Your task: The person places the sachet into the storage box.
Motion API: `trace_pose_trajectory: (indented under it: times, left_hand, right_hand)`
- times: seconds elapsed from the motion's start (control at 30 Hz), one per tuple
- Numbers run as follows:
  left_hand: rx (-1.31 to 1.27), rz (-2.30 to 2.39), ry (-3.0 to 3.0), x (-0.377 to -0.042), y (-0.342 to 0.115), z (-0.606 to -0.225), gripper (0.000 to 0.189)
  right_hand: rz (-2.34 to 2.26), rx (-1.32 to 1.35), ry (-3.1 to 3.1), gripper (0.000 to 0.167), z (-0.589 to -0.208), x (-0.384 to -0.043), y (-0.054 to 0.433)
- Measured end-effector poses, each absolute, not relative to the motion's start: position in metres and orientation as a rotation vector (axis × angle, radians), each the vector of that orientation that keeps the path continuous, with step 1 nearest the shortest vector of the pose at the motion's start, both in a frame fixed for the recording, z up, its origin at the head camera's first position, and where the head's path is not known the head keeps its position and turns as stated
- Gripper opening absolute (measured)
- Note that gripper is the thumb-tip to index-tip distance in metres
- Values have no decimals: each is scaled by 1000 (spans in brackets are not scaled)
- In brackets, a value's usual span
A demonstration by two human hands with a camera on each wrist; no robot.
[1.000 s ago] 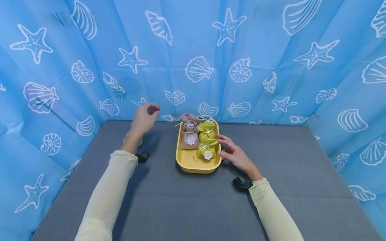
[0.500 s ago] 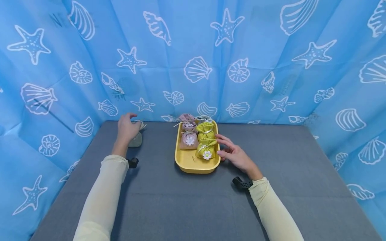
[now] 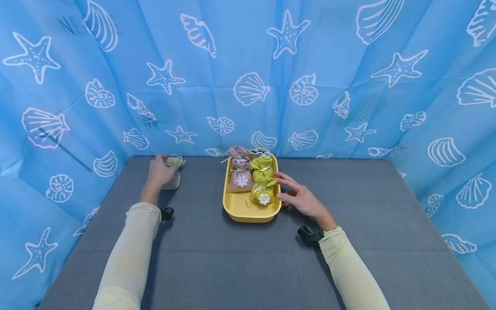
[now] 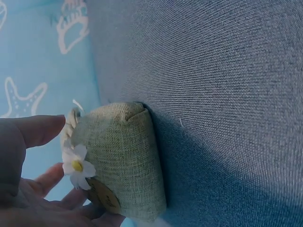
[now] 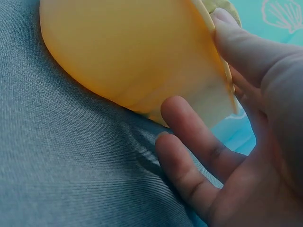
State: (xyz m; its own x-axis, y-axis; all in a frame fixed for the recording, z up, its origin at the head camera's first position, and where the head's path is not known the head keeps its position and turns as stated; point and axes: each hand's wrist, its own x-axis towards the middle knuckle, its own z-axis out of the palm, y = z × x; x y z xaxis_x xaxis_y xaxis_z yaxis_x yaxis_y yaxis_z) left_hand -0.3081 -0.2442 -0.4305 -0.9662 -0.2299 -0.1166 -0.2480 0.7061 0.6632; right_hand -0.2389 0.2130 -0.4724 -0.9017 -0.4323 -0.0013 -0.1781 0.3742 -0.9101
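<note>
At the table's back left stands a grey-green drawstring pouch (image 3: 172, 180) with a drawn-in neck. The left wrist view shows a white daisy (image 4: 77, 166) and a small brown tag on that pouch (image 4: 125, 156). My left hand (image 3: 158, 173) is at its neck, thumb and fingers spread on either side of it, without a clear pinch. A yellow tray (image 3: 248, 213) holds two pink pouches (image 3: 241, 181) and two yellow-green pouches (image 3: 263, 191). Another pouch (image 3: 260, 152), greyish, is mostly hidden behind them. My right hand (image 3: 306, 200) rests at the tray's right rim with loosely extended fingers.
Grey cloth covers the table (image 3: 232, 267). A blue curtain (image 3: 217, 86) printed with shells and starfish hangs along the back and both sides. Each wrist wears a black device, such as the right wrist device (image 3: 310, 235).
My left hand has moved left and down from above the table to the grey-green pouch. The right hand has stayed at the tray rim. The whole view has shifted slightly.
</note>
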Motion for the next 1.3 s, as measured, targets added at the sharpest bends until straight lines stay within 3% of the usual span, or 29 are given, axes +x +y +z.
trace_pose_trajectory:
  times: [0.23, 0.9, 1.07, 1.3]
  left_hand:
    - [-393, 1102, 2846, -305, -249, -428, 77]
    - [-282, 964, 3004, -284, -263, -403, 55]
    - [-282, 989, 3081, -281, -258, -394, 40]
    - [-240, 1053, 3162, -278, -247, -381, 48]
  right_hand:
    - [-1550, -553, 2396, 55, -474, -239, 214]
    - [-1542, -545, 2397, 54, -476, -241, 214]
    - [-1542, -543, 2396, 53, -477, -242, 214]
    - [-1543, -549, 2401, 52, -477, -242, 214]
